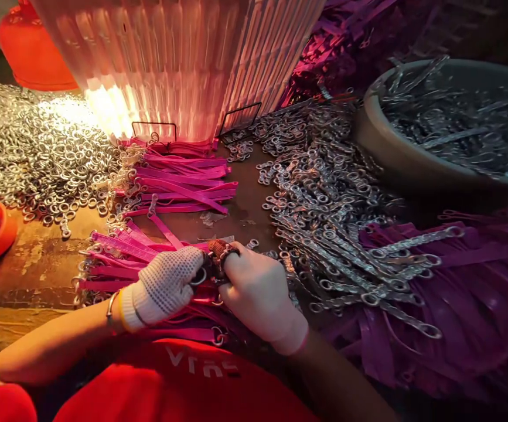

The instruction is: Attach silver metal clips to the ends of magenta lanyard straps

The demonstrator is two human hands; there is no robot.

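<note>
Brown worktop (38,252), metal pieces heaped left and right. Gloved left hand (166,284) pinches a metal ring (199,276); right hand (258,290) curled close beside, its grip unclear. Pink straps (183,181) beyond; grey tub (425,155) far right.

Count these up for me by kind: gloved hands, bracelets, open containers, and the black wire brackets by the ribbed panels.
Gloved hands, left hand and right hand: 2
Bracelet: 1
Open containers, orange bowl and grey tub: 2
Brackets, left bracket and right bracket: 2
Total: 7
</note>
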